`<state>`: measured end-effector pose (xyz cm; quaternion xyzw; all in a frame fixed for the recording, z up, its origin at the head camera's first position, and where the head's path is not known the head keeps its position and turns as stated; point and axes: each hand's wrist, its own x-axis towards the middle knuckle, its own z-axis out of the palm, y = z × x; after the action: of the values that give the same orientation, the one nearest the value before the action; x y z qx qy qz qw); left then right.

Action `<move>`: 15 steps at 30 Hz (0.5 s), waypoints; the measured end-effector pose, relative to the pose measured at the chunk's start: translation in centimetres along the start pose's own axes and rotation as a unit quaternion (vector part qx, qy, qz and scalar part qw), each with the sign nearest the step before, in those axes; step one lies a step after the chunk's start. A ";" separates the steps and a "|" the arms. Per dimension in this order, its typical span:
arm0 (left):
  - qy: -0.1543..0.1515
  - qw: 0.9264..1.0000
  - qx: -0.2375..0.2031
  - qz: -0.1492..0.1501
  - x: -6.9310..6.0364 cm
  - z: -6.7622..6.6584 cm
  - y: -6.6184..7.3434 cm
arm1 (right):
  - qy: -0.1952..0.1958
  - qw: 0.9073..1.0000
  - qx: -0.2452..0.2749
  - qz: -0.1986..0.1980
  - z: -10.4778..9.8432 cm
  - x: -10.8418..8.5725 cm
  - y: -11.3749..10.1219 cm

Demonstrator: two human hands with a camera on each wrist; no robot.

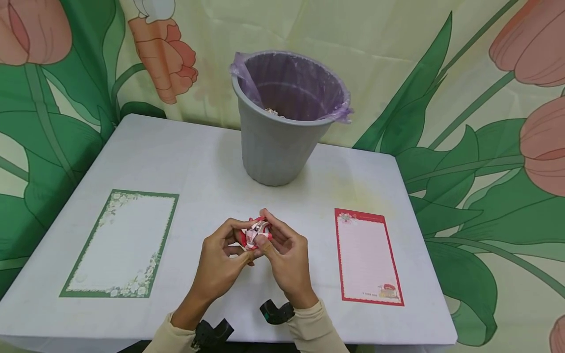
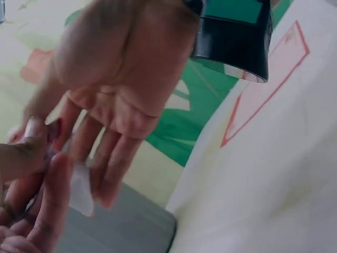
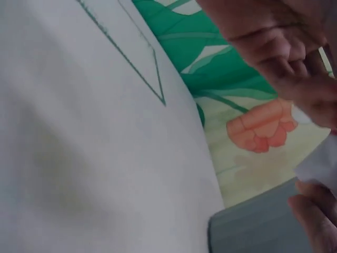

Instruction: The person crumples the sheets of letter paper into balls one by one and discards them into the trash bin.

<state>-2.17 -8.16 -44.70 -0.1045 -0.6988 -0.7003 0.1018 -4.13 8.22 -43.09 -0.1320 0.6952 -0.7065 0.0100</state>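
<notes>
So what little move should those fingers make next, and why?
Perhaps squeeze the crumpled paper a little tighter: the left fingers and right fingers hold it from both sides, yet a pale flap pokes out in the left-wrist view.

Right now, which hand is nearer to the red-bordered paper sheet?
Your right hand. It is to the left of the red-bordered paper sheet, not touching it; your left hand is farther left, across the crumpled paper both hold.

Downward head view, close tilted wrist views
</notes>
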 end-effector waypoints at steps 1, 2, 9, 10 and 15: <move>-0.011 1.000 -0.006 -0.001 0.0 -0.2 0.1 | -0.005 1.000 0.006 0.004 -0.1 0.0 0.1; -0.019 1.000 -0.012 -0.003 0.0 -0.4 0.2 | -0.009 1.000 0.017 0.007 -0.1 0.1 0.1; -0.008 1.000 -0.014 0.017 -0.2 -0.6 0.0 | -0.009 0.998 0.056 0.015 -0.1 0.1 0.4; -0.002 1.000 -0.015 0.020 -0.3 -0.5 0.0 | -0.006 0.998 0.058 0.012 0.0 0.1 0.4; 0.020 0.999 -0.014 0.038 -0.5 -0.2 -0.2 | 0.012 0.998 0.069 -0.005 0.3 0.0 0.5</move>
<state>-1.80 -8.32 -45.03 -0.1185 -0.6824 -0.7074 0.1406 -4.20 7.89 -43.58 -0.1262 0.6442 -0.7543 0.0077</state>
